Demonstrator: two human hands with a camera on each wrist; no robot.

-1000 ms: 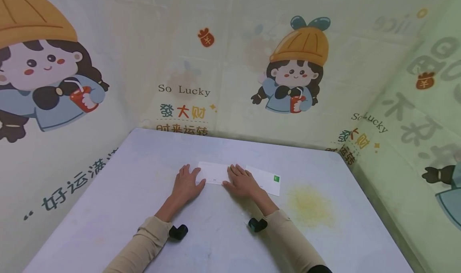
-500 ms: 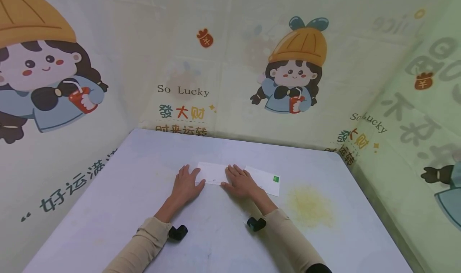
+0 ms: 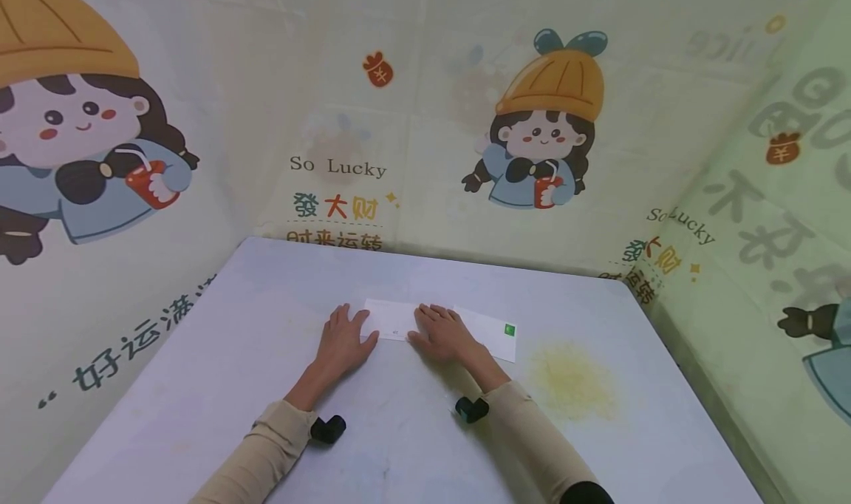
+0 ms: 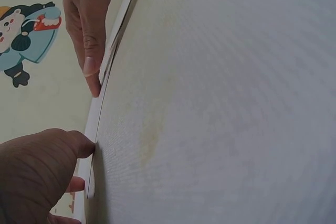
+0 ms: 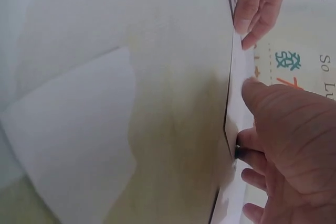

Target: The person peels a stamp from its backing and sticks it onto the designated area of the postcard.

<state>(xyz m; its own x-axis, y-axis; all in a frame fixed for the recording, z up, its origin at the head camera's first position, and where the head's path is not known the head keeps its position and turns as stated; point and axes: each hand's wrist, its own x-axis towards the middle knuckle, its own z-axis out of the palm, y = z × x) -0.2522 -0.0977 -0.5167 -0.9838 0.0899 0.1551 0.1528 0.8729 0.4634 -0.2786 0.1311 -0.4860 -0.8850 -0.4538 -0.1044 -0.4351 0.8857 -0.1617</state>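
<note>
Two long white paper pieces, flat and envelope-like, lie end to end on the white table in the head view. My left hand [image 3: 342, 341] rests at the left end of the left paper [image 3: 388, 321], thumb and fingers spread at its edge. My right hand [image 3: 444, 334] lies over the junction of the two, its fingers straight and covering where they meet. The right paper [image 3: 490, 330] carries a green stamp-like square near its right end. In the left wrist view, my left thumb [image 4: 79, 144] touches the paper's near edge. The right wrist view shows my right fingers [image 5: 251, 156] at the paper.
The white table [image 3: 372, 430] bears a yellowish stain [image 3: 575, 378] right of the papers. Printed cloth walls [image 3: 425, 120] stand behind and along both sides of the table. A small black camera sits on each wrist.
My right hand has slid very slightly left over the papers. The left hand and both papers stay practically in place.
</note>
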